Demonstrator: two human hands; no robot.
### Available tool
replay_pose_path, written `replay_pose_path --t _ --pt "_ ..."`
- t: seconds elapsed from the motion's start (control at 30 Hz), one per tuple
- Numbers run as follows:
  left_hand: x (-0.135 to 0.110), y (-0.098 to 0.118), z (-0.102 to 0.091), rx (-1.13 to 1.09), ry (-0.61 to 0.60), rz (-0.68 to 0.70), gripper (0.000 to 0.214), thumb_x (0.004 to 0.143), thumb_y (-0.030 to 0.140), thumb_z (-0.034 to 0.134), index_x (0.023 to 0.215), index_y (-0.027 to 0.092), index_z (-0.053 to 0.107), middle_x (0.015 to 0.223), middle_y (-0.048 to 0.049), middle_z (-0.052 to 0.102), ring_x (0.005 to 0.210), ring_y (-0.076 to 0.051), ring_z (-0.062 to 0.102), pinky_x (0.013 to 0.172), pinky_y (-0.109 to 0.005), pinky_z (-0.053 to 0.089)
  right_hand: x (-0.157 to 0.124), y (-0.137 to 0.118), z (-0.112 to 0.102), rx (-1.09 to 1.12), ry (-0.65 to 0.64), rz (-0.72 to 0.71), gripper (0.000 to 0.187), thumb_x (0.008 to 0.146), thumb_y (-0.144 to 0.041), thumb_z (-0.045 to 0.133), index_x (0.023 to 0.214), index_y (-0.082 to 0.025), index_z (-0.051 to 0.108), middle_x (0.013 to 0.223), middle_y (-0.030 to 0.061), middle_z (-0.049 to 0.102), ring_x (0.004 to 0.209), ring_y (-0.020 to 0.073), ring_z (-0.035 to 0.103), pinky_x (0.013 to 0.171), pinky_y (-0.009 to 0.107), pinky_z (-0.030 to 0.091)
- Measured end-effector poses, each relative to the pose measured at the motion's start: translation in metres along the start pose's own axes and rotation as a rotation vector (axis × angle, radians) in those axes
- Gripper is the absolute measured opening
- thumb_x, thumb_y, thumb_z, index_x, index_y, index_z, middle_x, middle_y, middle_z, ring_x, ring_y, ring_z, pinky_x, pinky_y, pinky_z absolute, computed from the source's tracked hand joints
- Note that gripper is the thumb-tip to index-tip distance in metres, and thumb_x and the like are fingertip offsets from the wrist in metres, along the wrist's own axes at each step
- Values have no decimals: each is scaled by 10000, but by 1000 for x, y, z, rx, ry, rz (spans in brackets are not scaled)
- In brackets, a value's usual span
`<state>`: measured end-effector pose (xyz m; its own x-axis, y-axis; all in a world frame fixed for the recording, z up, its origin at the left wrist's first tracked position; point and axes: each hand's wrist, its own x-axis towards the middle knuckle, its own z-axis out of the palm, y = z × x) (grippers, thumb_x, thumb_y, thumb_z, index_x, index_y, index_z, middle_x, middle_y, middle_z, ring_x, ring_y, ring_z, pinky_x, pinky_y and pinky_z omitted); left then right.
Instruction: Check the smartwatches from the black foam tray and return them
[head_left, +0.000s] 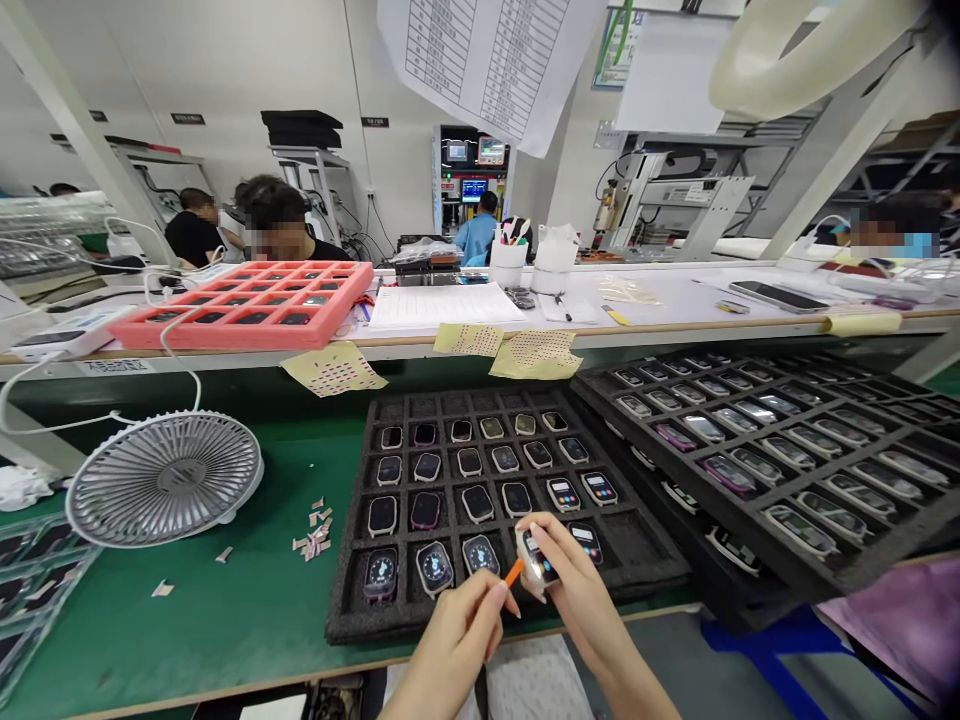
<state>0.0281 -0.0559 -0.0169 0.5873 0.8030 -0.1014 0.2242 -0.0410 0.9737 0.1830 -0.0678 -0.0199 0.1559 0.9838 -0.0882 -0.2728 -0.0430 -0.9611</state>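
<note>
My right hand (581, 590) is closed round a small smartwatch body (537, 560), holding it just above the near edge of a black foam tray (352, 610). My left hand (457, 635) pinches a thin orange stick (514, 573) whose tip touches the watch's left side. The tray's pockets hold several more watch bodies (435, 565); those in the front row have lit screens, and some farther ones are dark.
Stacked black trays (600, 392) of watches stand tilted at the right. A white desk fan (165, 478) and paper scraps (315, 532) lie on the green mat at the left. A red tray (247, 338) sits on the raised shelf. Other people work beyond it.
</note>
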Motion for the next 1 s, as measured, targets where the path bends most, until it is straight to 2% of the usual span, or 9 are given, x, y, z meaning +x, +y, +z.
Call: replay_pose_path --t 0.07,0.13,0.3,0.47,0.57,0.7,0.87,0.93,1.0 --pt "3 1 4 -11 12 15 404 935 452 324 754 157 534 470 71 362 458 -93 333 508 -207 282 -2 -3 6 187 -43 84 240 853 -452 560 862 -212 553 541 -67 424 403 73 382 385 186 299" --pt "4 1 6 -32 19 25 414 928 464 335 731 156 530 461 74 350 446 -90 321 497 -209 277 -3 -4 11 270 -62 106 225 849 -422 582 826 -201 547 512 -75 405 371 61 355 350 173 277" --pt "1 0 5 -109 31 14 424 915 490 352 726 154 530 465 80 329 419 -78 274 457 -209 247 -1 -3 18 355 -53 84 224 841 -395 606 780 -192 535 484 -86 401 333 50 346 316 163 315" --pt "2 -1 1 -102 4 27 431 911 482 370 710 144 549 454 79 338 416 -70 271 454 -204 242 0 -2 19 349 -79 65 235 836 -393 618 765 -187 530 449 -97 406 311 42 342 324 163 355" --pt "4 0 -2 -129 -34 4 438 893 504 387 688 149 543 423 84 337 383 -64 258 430 -203 221 0 -1 19 366 -98 94 262 813 -408 644 747 -183 525 426 -107 392 280 21 283 279 130 251" --pt "5 4 -1 -204 -50 -26 471 846 574 422 632 162 502 402 86 334 350 -53 227 397 -205 183 1 1 24 545 -164 232 322 717 -437 726 807 -184 548 430 -122 410 259 -20 151 272 118 129" --pt "5 3 2 -275 -23 -34 523 808 644 430 674 152 545 389 88 330 340 -53 219 383 -207 173 6 6 28 651 -84 295 376 622 -365 799 850 -170 573 407 -130 399 288 -26 87 292 121 128" --pt "6 1 1 -263 -2 -29 541 803 660 425 662 151 545 380 86 331 337 -55 225 383 -207 182 6 6 28 648 -60 297 356 621 -361 798 809 -176 560 404 -127 397 295 -21 90 293 123 136" --pt "8 0 0 -234 78 1 538 799 661 433 636 157 526 391 80 341 350 -58 248 390 -203 209 5 6 29 603 -23 247 324 662 -381 770 787 -189 540 409 -127 383 301 -11 102 291 124 146"
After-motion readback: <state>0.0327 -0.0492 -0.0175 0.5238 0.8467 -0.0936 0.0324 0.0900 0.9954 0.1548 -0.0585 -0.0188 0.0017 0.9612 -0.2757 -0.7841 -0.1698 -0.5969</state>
